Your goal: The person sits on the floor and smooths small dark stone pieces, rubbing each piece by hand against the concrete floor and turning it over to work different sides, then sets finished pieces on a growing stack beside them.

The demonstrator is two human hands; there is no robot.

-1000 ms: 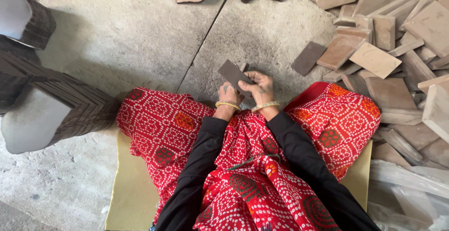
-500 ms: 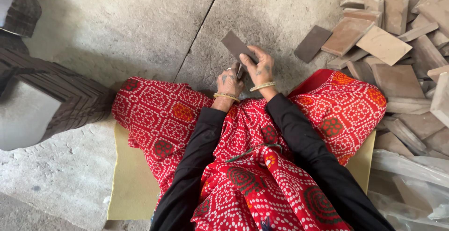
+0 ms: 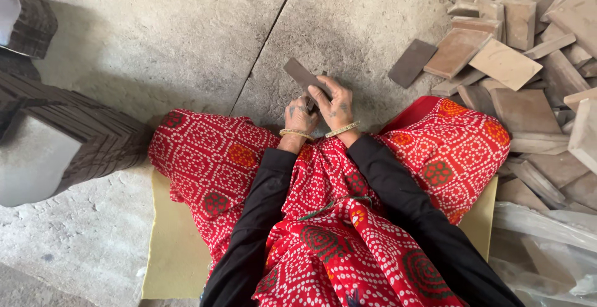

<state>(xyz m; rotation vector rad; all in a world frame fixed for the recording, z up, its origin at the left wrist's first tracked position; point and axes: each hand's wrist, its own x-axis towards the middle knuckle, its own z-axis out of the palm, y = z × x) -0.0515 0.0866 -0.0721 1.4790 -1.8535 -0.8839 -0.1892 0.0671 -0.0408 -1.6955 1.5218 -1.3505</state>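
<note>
I sit on the concrete floor in a red patterned garment with black sleeves. My right hand (image 3: 336,105) grips a dark brown flat rectangular tile (image 3: 300,73), tilted up to the left in front of my knees. My left hand (image 3: 300,117) is closed just beside it, touching the tile's lower edge; a small dark tool seems to sit between its fingers, but I cannot tell for sure. Both wrists carry thin yellow bangles.
A heap of brown and tan flat tiles (image 3: 505,64) spreads across the right side. A tall stack of dark tiles (image 3: 81,139) stands at the left. A yellow mat (image 3: 171,251) lies under me. Clear plastic sheet (image 3: 547,232) lies at lower right.
The view has shifted, so my hands sit slightly lower in frame. The tile stays in my hands, its angle a little changed; the hands remain close together on it.
</note>
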